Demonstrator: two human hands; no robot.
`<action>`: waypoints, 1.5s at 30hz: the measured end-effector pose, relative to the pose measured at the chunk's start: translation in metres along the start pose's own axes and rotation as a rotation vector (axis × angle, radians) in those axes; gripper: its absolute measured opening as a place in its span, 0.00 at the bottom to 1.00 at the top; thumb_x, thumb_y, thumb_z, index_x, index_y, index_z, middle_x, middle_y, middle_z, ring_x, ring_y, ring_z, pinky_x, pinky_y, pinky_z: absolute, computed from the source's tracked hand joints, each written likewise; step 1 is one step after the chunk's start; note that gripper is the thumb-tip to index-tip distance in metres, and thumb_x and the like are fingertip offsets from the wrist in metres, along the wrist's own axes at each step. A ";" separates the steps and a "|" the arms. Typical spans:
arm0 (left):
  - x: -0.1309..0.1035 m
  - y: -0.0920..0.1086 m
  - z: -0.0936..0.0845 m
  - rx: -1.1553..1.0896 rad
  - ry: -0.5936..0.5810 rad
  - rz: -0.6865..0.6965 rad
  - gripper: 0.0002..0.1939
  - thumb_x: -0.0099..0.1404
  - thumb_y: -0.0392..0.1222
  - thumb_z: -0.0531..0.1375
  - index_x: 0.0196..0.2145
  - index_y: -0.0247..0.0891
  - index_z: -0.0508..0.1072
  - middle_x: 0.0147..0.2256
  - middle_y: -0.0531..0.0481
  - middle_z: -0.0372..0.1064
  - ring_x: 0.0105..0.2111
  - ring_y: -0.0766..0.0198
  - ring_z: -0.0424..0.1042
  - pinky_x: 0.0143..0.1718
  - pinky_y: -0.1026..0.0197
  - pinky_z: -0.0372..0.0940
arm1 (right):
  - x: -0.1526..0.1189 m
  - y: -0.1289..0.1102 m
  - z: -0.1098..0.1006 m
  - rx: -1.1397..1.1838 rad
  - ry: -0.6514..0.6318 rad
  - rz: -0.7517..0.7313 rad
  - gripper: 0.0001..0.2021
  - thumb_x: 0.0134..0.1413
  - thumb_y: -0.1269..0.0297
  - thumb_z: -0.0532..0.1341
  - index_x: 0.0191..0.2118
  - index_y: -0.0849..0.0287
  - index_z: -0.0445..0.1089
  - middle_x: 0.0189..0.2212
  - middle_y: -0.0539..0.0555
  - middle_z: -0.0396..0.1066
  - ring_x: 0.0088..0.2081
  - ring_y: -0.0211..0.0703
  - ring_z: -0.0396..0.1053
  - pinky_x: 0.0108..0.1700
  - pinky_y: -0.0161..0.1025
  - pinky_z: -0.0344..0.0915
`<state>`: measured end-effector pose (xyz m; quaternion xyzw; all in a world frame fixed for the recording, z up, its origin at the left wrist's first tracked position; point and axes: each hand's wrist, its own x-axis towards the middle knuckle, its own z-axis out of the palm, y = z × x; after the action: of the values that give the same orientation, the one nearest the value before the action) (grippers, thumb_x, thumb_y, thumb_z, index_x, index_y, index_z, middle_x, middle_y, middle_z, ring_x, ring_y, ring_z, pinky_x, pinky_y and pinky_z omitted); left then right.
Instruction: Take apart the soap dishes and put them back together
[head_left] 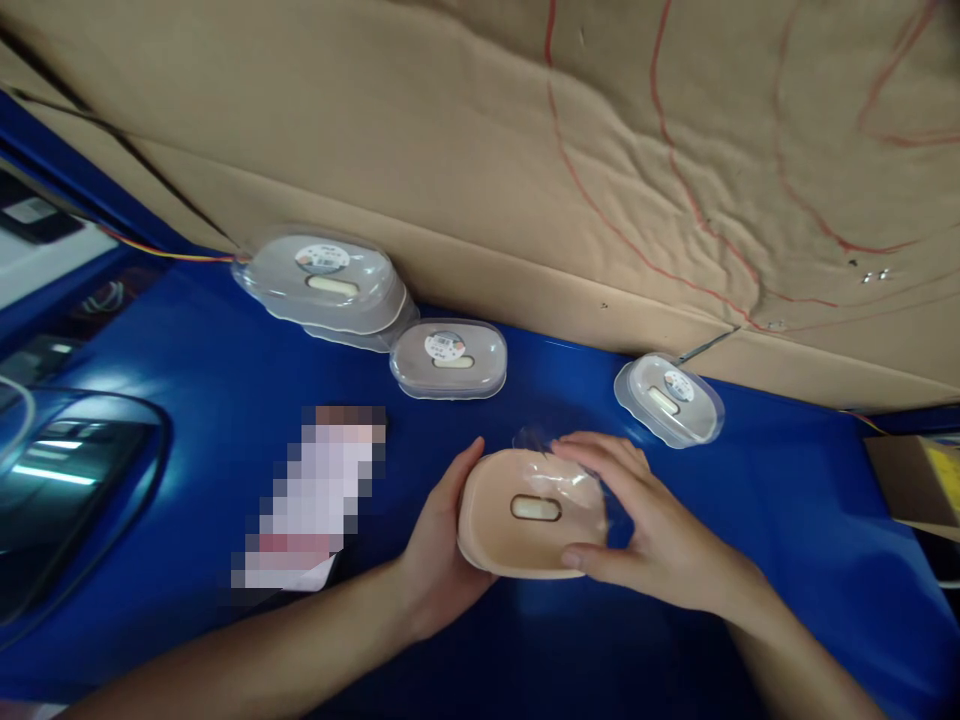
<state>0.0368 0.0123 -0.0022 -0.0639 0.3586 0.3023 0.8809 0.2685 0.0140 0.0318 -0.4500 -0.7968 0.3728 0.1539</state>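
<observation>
A beige oval box (487, 520) is between my two hands, above the blue tabletop. It has a pill-shaped, pale inset in the middle of its lid. Glossy clear plastic film (559, 478) covers the upper right of the lid and stands out crumpled along the far edge. My left hand (446, 555) is wrapped round the left end, its thumb along the side and its other fingers hidden below. At the right end, my right hand (626, 520) has its thumb on the lid's near edge and its fingers on the film at the far edge.
Similar oval boxes with clear covers and round labels stand along the cardboard wall (420, 150): a stack (352, 290) at left, a box (450, 372) in the middle and another (675, 400) at right. A blurred-out phone-shaped item (311, 500) lies left; a cardboard box (911, 480) stands far right.
</observation>
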 end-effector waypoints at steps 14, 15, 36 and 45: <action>-0.003 0.001 0.001 0.016 -0.083 -0.033 0.32 0.76 0.61 0.50 0.48 0.30 0.83 0.40 0.39 0.84 0.43 0.50 0.81 0.46 0.55 0.70 | -0.005 -0.016 0.026 -0.219 0.082 -0.326 0.28 0.64 0.59 0.68 0.67 0.48 0.63 0.64 0.59 0.61 0.74 0.58 0.51 0.70 0.57 0.62; -0.002 0.001 0.001 0.022 -0.082 -0.032 0.33 0.75 0.61 0.50 0.48 0.30 0.83 0.40 0.38 0.84 0.44 0.49 0.81 0.47 0.55 0.70 | -0.004 -0.016 0.028 -0.262 0.100 -0.352 0.27 0.64 0.59 0.68 0.66 0.48 0.64 0.64 0.59 0.62 0.74 0.59 0.52 0.71 0.59 0.61; 0.013 -0.016 -0.020 0.231 -0.222 0.056 0.35 0.78 0.63 0.44 0.62 0.32 0.72 0.52 0.32 0.77 0.48 0.48 0.78 0.52 0.46 0.67 | 0.040 0.071 -0.009 -0.574 0.323 -0.130 0.32 0.65 0.53 0.67 0.70 0.50 0.59 0.68 0.64 0.59 0.69 0.65 0.60 0.66 0.65 0.65; 0.019 -0.012 -0.023 0.309 -0.218 0.064 0.33 0.75 0.65 0.48 0.47 0.32 0.79 0.38 0.41 0.77 0.33 0.57 0.76 0.34 0.57 0.65 | 0.092 0.020 -0.006 -0.720 0.293 -0.170 0.39 0.63 0.49 0.68 0.73 0.51 0.54 0.73 0.65 0.55 0.76 0.66 0.47 0.72 0.70 0.48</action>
<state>0.0407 0.0040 -0.0327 0.1168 0.3050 0.2765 0.9038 0.2339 0.0996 0.0125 -0.4560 -0.8806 -0.0127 0.1284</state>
